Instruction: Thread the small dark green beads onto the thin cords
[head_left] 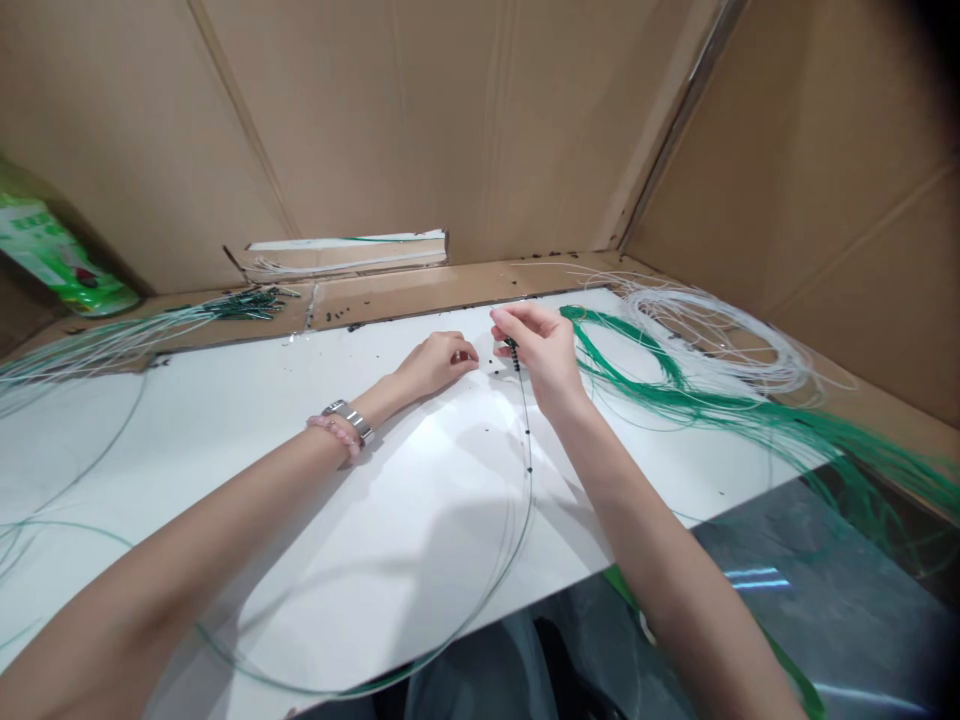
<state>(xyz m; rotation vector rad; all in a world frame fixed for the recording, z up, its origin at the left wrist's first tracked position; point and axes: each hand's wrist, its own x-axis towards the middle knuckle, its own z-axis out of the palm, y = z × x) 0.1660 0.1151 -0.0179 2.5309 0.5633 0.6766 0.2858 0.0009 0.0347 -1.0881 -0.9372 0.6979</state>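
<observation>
Raised slightly above the white board (405,470), my right hand (546,358) is closed in a pinch on a thin cord (532,500). A short row of dark beads (515,357) sits on the cord just under its fingers, and two single beads are spaced lower down. From there the cord curves past the board's front edge and back to the left. My left hand (439,364), with a watch and a pink bracelet at the wrist, rests on the board with fingers curled together. Whatever its fingertips hold, if anything, is too small to see. Tiny dark beads (493,370) lie between the hands.
At right, a bundle of green cords (720,408) and a coil of white cords (787,350) lie across the board. Dark-tipped white cords (187,318) lie at left, near a green bottle (64,255). Cardboard walls (465,130) enclose the back and right.
</observation>
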